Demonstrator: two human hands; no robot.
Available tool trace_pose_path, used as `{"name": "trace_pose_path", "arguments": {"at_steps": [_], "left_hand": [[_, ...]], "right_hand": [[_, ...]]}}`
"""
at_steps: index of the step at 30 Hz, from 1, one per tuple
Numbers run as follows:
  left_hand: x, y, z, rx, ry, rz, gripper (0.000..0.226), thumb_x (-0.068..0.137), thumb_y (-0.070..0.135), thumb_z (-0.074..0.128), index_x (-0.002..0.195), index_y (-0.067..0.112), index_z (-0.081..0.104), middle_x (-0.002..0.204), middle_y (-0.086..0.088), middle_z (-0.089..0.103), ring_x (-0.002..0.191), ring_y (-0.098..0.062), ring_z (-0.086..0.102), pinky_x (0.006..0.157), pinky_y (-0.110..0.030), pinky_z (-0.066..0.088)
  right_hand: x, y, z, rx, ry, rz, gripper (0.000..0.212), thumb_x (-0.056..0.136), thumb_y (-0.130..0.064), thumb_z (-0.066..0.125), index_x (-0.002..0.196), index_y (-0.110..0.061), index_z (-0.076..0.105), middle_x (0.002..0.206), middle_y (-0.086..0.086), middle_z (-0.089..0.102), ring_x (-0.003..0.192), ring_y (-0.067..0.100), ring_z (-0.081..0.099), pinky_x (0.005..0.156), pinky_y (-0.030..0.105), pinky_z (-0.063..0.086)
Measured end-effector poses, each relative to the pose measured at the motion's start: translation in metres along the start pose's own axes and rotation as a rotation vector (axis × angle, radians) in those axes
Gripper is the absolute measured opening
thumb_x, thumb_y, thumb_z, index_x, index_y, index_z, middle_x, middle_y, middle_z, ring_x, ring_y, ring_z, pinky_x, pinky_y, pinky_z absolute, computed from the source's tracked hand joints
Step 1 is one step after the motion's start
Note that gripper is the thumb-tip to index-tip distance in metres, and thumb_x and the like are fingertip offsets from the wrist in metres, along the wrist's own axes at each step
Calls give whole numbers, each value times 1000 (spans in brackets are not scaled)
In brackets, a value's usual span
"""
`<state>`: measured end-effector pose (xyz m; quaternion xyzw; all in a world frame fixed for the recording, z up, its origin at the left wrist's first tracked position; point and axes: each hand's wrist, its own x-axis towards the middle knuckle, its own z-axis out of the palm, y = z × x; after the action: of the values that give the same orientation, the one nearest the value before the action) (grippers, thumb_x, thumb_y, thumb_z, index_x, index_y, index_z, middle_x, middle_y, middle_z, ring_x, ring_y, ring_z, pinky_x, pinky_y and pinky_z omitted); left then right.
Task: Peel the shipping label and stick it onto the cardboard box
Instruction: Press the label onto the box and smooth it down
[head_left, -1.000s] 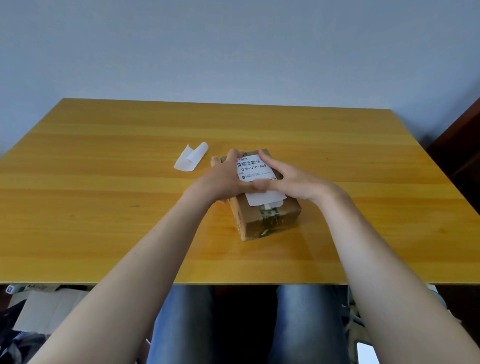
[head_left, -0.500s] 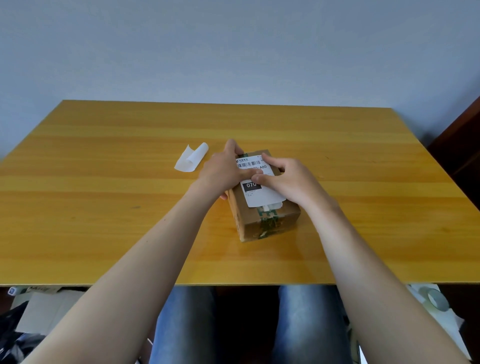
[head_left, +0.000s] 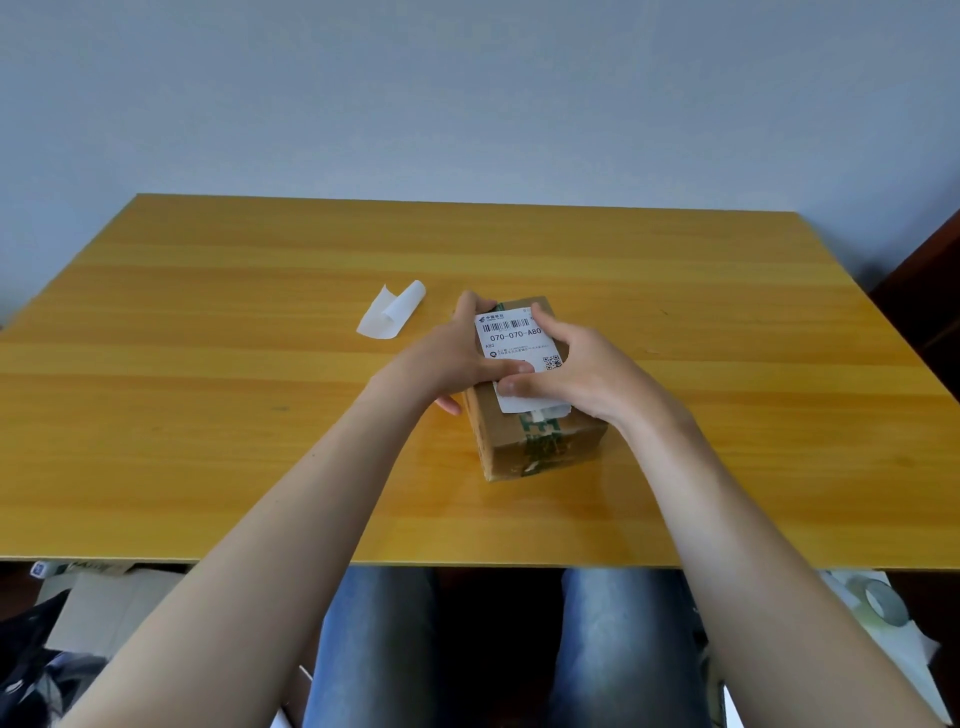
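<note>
A small brown cardboard box (head_left: 530, 447) with green tape sits near the middle of the wooden table (head_left: 208, 415). A white shipping label (head_left: 511, 335) with a barcode and "070-070-A80" lies flat on the box's top. My left hand (head_left: 452, 358) wraps the box's left side, its thumb pressing across the label's lower part. My right hand (head_left: 576, 369) cups the box's right side, its thumb on the label's lower half and its fingers on the label's right edge. The label's near end is partly hidden by both thumbs.
A curled white backing paper (head_left: 392, 312) lies on the table left of the box. Below the table's front edge are my blue-jeaned legs, cardboard (head_left: 104, 603) on the floor at left and a tape roll (head_left: 880, 603) at right. Dark furniture stands at far right.
Both thumbs slid toward me along the label, uncovering its barcode, number and QR code. My left fingers stay at the box's far left corner. The box has not moved.
</note>
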<state>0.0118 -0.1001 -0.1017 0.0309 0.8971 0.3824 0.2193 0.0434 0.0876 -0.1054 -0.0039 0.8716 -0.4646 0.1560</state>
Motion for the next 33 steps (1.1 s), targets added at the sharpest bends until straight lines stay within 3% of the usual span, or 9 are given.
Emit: {"name": "trace_pose_path", "arguments": {"at_steps": [4, 7, 10, 15, 17, 20, 23, 30, 33], "left_hand": [[0, -6, -1, 24, -53, 11, 96, 83, 42, 84, 154, 39, 20, 133, -1, 54, 110, -24, 62, 72, -47, 67], [1, -10, -1, 36, -82, 3, 110, 74, 48, 88, 154, 49, 13, 138, -4, 50, 113, -26, 62, 73, -46, 67], [3, -11, -1, 94, -97, -3, 115, 71, 54, 88, 153, 53, 8, 138, -5, 48, 108, -28, 66, 76, -45, 67], [7, -9, 0, 161, -51, 42, 101, 79, 54, 82, 153, 38, 16, 126, -7, 55, 100, -29, 67, 81, -46, 63], [9, -6, 3, 130, 55, 76, 85, 84, 50, 79, 147, 26, 28, 121, -5, 64, 99, -24, 67, 85, -45, 59], [12, -3, 10, 91, 184, 92, 72, 86, 59, 74, 136, 21, 38, 110, 0, 67, 93, -22, 69, 79, -43, 59], [14, -1, 14, 117, 215, 78, 67, 89, 63, 69, 134, 22, 39, 109, 1, 66, 91, -22, 67, 73, -39, 54], [8, -6, 9, 53, 182, 92, 65, 91, 50, 73, 140, 25, 40, 120, 2, 67, 82, -16, 61, 56, -31, 46], [0, -7, 4, 26, 102, 64, 75, 88, 48, 78, 147, 33, 35, 121, 8, 62, 97, -18, 65, 71, -44, 63]], "right_hand": [[0, 0, 3, -52, -56, 17, 141, 57, -57, 98, 167, -41, 12, 131, -12, 64, 108, 10, 68, 85, 28, 57], [3, 2, 5, -157, -70, 32, 165, 32, -82, 91, 165, -47, 1, 144, -6, 52, 121, 18, 61, 99, 42, 56], [7, 3, 4, -220, -91, 35, 172, 23, -89, 85, 165, -47, -2, 148, -5, 45, 127, 20, 56, 104, 44, 52], [4, 4, 0, -180, -93, 2, 141, 57, -79, 86, 166, -47, 3, 145, -9, 48, 121, 13, 59, 96, 37, 55], [1, 1, -1, -104, -81, 2, 111, 79, -79, 69, 167, -44, 10, 144, -15, 53, 113, 5, 61, 87, 29, 53], [2, 0, 1, -43, 39, -17, 77, 96, -76, 47, 164, -43, 31, 158, -15, 47, 121, 9, 58, 93, 29, 47], [3, 3, 4, -5, 140, -44, 58, 104, -56, 53, 158, -38, 46, 130, -16, 57, 92, -8, 58, 77, 15, 49], [-4, 6, 11, 81, 145, -35, 87, 83, -54, 83, 159, -38, 45, 123, -15, 69, 89, -1, 72, 58, 11, 52], [-6, 3, 9, 77, 102, -13, 105, 73, -51, 93, 162, -36, 39, 125, -13, 70, 94, 4, 74, 67, 19, 59]]}}
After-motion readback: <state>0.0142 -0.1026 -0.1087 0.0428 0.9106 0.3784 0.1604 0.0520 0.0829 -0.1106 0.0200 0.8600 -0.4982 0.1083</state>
